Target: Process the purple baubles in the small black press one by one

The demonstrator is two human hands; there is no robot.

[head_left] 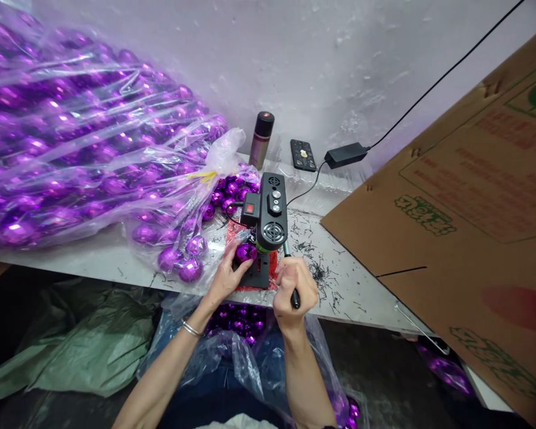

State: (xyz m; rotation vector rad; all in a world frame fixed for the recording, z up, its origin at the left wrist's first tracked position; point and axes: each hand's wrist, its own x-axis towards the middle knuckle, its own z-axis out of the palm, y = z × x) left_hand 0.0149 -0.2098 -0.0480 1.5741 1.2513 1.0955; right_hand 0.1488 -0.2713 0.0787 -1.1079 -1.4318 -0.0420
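Purple ball (246, 253), left hand (226, 275) pinching it, right hand (296, 287) fisted round lever (295, 300)

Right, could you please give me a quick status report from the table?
Left hand holding purple ball at the machine. Right hand gripping its handle. Black scraps litter the table, right of the machine.

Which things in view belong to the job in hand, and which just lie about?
In use:
Purple ball, in the left hand
Lever, gripped by the right hand
Black machine
Power adapter, likely

Probably just lying about:
Phone
Black-capped container
Green sheet
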